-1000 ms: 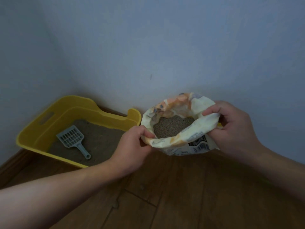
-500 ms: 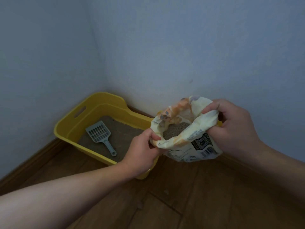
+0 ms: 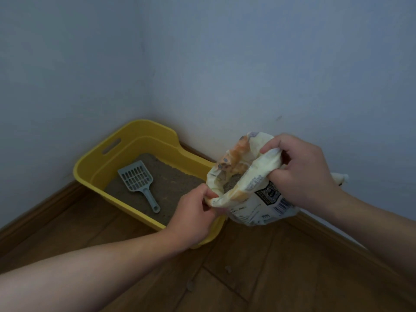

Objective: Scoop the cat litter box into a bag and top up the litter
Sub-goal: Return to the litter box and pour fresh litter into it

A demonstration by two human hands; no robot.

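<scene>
Yellow litter box [image 3: 94, 170] sat in the wall corner on the wood floor [image 3: 247, 278], grey litter [image 3: 177, 183] inside, a grey scoop [image 3: 137, 180] lying flat on it. Litter bag [image 3: 254, 194] was held just right of the box, tilted, mouth open (granules visible inside). Left hand [image 3: 193, 216] pinched the near rim; right hand [image 3: 302, 172] gripped the far rim, fingers closed.

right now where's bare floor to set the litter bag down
Bare wood floor lies in front of the yellow litter box, between both forearms, and left of the box along the skirting. It is crowded at the box's right end, where litter bag, left hand and right hand meet.
</scene>
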